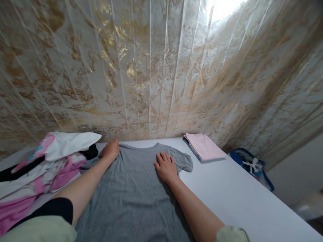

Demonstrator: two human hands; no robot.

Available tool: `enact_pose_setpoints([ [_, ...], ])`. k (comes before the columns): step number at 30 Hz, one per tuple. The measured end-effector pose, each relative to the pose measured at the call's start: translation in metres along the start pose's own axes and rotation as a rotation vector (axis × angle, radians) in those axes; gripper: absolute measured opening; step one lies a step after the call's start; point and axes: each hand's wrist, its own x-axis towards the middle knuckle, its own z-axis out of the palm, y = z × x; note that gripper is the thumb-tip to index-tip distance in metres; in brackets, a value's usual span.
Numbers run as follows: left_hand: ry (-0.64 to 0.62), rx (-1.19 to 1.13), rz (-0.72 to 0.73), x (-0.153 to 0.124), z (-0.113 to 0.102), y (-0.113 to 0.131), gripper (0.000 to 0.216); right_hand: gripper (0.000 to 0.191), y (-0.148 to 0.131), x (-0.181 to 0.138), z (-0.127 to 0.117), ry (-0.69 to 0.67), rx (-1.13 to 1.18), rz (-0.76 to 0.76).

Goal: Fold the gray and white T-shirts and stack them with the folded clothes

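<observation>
A grey T-shirt (136,188) lies spread on the white table, its neckline toward the wall and its lower part running out of view at the bottom. My left hand (111,150) is closed on the shirt's left shoulder, beside the neckline, with the cloth pulled up a little there. On the shirt's right side, below the shoulder, my right hand (166,167) rests flat with fingers slightly spread. The right sleeve (185,162) lies out beyond that hand. Most of the left sleeve is hidden behind my left forearm.
Loose pink, white and black clothes (50,168) are heaped at the left. Folded garments, pink on top of grey (205,148), lie at the table's back right. Past the right edge of the white table (227,198) stands a blue-rimmed bag (252,166). A patterned, shiny wall covering (151,67) rises behind.
</observation>
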Motion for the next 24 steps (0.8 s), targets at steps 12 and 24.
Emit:
enact_pose_setpoints([
  [12, -0.057, 0.009, 0.029, -0.051, -0.006, -0.035, 0.040, 0.050, 0.001, -0.001, -0.002, -0.014, 0.001, -0.025],
  [24, 0.074, 0.143, 0.023, -0.086, -0.023, -0.078, 0.034, 0.049, 0.003, -0.001, 0.000, -0.028, -0.025, -0.039],
])
